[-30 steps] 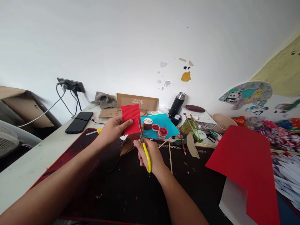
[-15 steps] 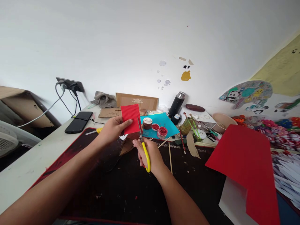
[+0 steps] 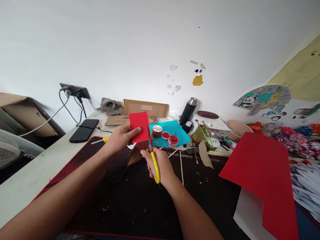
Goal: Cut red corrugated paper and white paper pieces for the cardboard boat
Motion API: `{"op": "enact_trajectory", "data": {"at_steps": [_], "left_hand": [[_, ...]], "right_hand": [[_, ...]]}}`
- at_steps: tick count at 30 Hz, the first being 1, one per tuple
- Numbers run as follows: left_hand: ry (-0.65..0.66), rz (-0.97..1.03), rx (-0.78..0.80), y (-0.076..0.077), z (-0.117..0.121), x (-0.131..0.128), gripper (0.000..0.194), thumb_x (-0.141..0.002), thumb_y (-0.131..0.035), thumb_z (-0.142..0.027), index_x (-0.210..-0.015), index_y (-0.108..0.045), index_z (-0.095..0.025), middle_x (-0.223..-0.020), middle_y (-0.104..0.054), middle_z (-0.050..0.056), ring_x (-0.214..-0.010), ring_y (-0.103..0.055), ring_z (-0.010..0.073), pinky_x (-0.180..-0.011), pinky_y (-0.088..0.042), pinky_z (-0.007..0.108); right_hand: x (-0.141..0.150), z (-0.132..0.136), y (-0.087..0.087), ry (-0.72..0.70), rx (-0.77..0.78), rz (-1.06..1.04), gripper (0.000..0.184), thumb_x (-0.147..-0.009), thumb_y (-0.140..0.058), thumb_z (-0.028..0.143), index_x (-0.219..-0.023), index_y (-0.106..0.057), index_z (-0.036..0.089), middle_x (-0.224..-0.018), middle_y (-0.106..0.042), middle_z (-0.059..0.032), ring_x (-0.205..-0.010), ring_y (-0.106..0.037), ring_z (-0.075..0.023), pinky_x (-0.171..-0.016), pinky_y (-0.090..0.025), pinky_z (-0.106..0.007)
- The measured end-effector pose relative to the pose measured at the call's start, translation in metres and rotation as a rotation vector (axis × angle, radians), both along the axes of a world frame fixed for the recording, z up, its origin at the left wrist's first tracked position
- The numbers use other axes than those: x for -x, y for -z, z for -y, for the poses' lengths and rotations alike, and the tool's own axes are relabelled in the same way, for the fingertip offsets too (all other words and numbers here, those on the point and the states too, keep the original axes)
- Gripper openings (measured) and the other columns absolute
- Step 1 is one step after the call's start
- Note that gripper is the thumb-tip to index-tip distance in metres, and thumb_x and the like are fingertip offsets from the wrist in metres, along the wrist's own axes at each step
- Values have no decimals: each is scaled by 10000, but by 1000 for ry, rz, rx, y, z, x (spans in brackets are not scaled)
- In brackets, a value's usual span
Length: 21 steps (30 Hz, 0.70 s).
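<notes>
My left hand (image 3: 124, 135) pinches a small red piece of corrugated paper (image 3: 139, 121), thumb on its front face. My right hand (image 3: 160, 164) grips a pair of scissors (image 3: 156, 167) with yellow handles. The blades point up and lie along the right edge of the red paper; whether they cut into it I cannot tell. Just behind, on a blue sheet (image 3: 172, 125), stand a brown jar with a white lid (image 3: 157, 131) and an open tub of red paint (image 3: 172, 140), with its red-stained lid (image 3: 165, 135) beside it.
A large red sheet (image 3: 260, 170) stands bent at the right of the black mat (image 3: 130, 206). A phone (image 3: 84, 130) lies at the left. Behind are cardboard (image 3: 147, 108), a thermos (image 3: 188, 111) and a jar of brushes (image 3: 198, 134). A thin stick (image 3: 181, 168) lies on the mat.
Almost nothing differs. The scissors and my right hand sit very slightly further left; my left hand keeps its hold on the red paper.
</notes>
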<state>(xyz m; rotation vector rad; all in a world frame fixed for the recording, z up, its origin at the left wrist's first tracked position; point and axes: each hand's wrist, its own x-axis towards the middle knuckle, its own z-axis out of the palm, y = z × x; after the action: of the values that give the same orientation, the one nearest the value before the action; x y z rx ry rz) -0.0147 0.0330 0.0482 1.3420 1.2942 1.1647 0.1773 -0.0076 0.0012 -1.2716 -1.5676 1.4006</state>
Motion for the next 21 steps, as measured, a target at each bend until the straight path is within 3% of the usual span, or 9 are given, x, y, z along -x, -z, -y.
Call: {"op": "enact_trajectory", "data": {"at_steps": [8,13,21], "left_hand": [[25,13,-12,-2,0,1,515,-762,-864,-697,-839,-769,-197,-704,-771,76,-662,-719,255,-578,-530,326],[27,55,7,-6,2,0,558,-716,-896,-711,-889,-800,-190,-828,-828,98,-679,-718,245,-593,-537,321],[3,113,37,-11,6,0,611,-681,-921,-731,-930,-813,-184,-902,-849,110,-699,-738,242,-624,-568,329]], "right_hand": [[1,0,5,-10,-54,6,508,-965,-716,736,-904,-617,241,-495,-559,83,-335,-557,-125,-368,-409,-203],[2,1,4,-15,-44,8,527,-959,-710,751,-932,-651,228,-555,-631,53,-381,-607,-133,-389,-434,-203],[1,-1,3,-31,-77,-50,590,-893,-751,804,-946,-680,221,-653,-734,-12,-612,-779,-209,-612,-612,-271]]}}
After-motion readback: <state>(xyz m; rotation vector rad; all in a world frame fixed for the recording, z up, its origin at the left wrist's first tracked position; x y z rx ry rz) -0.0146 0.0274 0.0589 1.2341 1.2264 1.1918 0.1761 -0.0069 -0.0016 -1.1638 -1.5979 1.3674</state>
